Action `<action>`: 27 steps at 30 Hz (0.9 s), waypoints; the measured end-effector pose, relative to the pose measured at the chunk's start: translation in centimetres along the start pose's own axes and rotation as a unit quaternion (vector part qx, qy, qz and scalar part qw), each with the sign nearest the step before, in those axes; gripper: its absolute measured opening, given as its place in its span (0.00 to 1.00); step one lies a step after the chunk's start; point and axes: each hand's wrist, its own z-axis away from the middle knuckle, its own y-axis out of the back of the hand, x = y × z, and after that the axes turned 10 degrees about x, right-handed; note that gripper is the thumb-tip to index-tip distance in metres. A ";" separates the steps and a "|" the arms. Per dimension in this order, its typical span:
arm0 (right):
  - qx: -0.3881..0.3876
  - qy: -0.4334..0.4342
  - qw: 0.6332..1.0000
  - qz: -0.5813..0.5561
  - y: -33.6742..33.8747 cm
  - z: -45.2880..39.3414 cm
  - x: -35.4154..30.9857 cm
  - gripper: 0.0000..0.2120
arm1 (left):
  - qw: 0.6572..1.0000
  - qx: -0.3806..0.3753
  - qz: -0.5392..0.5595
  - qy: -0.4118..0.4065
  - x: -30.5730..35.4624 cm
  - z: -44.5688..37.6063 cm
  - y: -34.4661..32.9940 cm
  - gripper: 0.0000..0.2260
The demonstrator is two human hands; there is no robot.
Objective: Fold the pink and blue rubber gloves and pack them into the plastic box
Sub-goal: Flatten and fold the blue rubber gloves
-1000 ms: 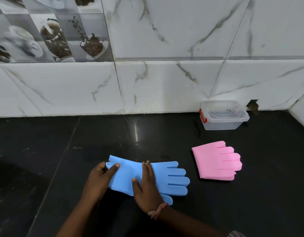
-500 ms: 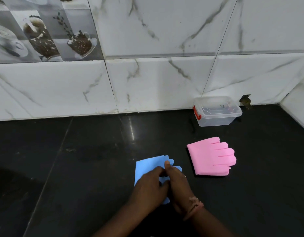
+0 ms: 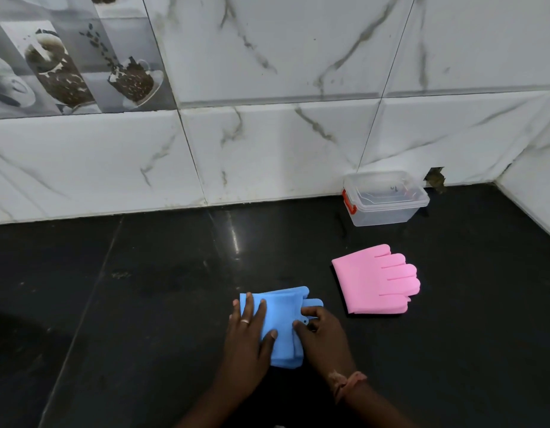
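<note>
The left hand (image 3: 247,332) presses flat on the folded blue glove (image 3: 279,322); the right hand (image 3: 321,338) seems to pinch its edge. The pink glove (image 3: 371,281) lies nearby on the surface (image 3: 143,304).

Even, soft light, moderately bright. Vertical glare streak on glossy black counter (image 3: 236,242). Soft dark shadow at lower left. Wide-angle bowing of tile wall (image 3: 267,143) lines near edges. Slight softness overall.

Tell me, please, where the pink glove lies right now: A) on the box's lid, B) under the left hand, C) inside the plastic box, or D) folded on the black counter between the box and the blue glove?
D: the pink glove lies folded on the counter, apart from the plastic box and the blue glove.
</note>
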 end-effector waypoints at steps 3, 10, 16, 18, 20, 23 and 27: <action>0.020 0.058 0.995 0.084 -0.2 0.2 0.0 0.15 | 0.996 0.005 -0.089 -0.025 0.0 0.0 -0.7 0.29; 0.016 0.177 0.958 0.223 -1.1 0.4 0.9 0.19 | 0.978 0.002 -0.195 -0.069 1.5 0.5 -1.2 0.31; 0.039 0.205 0.927 0.311 -0.8 -0.2 0.7 0.19 | 0.997 -0.005 -0.073 0.004 1.5 0.5 -0.9 0.28; 0.083 0.203 0.909 0.355 -0.3 -1.0 0.2 0.28 | 0.988 0.081 0.085 0.100 2.0 0.0 0.1 0.27; 0.069 0.148 0.918 0.361 0.3 -2.2 -0.3 0.40 | 0.955 0.123 0.179 0.203 2.0 -1.3 1.3 0.29; -0.044 0.058 0.956 0.284 0.6 -3.9 -0.6 0.40 | 0.860 0.052 0.364 0.353 0.8 -3.9 3.0 0.25; -0.117 0.048 0.980 0.154 1.2 -4.8 0.0 0.19 | 0.777 -0.140 0.491 0.369 -0.9 -3.8 4.6 0.15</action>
